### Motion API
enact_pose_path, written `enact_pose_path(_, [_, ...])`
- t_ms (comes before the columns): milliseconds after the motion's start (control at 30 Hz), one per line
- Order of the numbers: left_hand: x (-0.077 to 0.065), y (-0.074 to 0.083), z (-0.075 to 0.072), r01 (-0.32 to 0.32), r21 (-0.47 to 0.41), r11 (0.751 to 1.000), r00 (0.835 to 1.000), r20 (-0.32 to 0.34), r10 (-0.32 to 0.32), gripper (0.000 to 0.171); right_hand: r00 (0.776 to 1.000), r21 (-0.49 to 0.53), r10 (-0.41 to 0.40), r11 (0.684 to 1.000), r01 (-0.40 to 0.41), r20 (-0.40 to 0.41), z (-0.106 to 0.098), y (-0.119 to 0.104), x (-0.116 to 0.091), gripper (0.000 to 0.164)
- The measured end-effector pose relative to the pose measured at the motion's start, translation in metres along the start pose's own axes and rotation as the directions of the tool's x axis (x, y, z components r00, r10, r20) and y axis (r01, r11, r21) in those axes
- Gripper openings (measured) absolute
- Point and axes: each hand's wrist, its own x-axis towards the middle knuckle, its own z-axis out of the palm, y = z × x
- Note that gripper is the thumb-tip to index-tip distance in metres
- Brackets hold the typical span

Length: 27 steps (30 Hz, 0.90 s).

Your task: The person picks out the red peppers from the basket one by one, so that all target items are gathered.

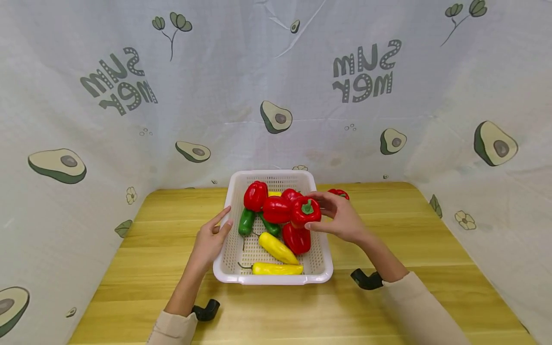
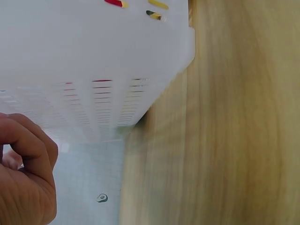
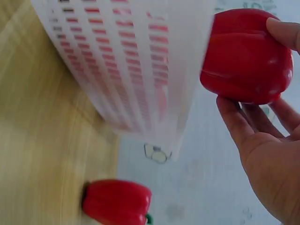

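Note:
A white plastic basket (image 1: 273,279) stands on the table, holding red bell peppers (image 1: 256,195), yellow long peppers (image 1: 278,269) and green vegetables (image 1: 246,222). Above its right side, my right hand (image 1: 340,218) grips a red bell pepper (image 1: 306,211) between thumb and fingers, its green stem facing me. The right wrist view shows the same pepper (image 3: 248,58) in the hand (image 3: 274,159), beside the basket's wall (image 3: 187,56). My left hand (image 1: 210,242) holds the basket's left rim with thumb and forefinger. Its fingers look curled in the left wrist view (image 2: 30,159).
Behind my right hand another red bell pepper (image 1: 339,193) lies on the wooden table (image 1: 172,249), outside the basket. A cloth printed with avocados (image 1: 276,117) hangs at the back and sides. Black curved pieces (image 1: 366,279) sit at both wrists.

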Motion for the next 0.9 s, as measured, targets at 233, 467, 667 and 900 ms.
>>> enact_pose_path(233, [0.002, 0.0, 0.0, 0.0, 0.004, 1.0, 1.0, -0.007, 0.0, 0.052, 0.993, -0.078, 0.052, 0.995, -0.061, -0.109, -0.037, 0.016, -0.008, 0.066])
enact_pose_path(467, [0.001, 0.0, 0.0, -0.006, 0.008, 1.0, 1.0, 0.001, 0.006, 0.052, 0.979, -0.126, 0.131, 0.98, -0.151, -0.158, -0.071, 0.031, -0.022, 0.07])
enact_pose_path(667, [0.001, 0.0, 0.001, -0.011, 0.022, 1.0, 1.0, -0.006, 0.011, 0.051, 0.966, -0.157, 0.179, 0.965, -0.209, -0.186, -0.098, 0.05, -0.034, 0.073])
enact_pose_path(900, [0.001, -0.001, 0.0, -0.017, 0.013, 1.0, 1.0, -0.007, 0.017, 0.05, 0.959, -0.169, 0.233, 0.951, -0.259, -0.161, -0.119, 0.067, -0.039, 0.072])
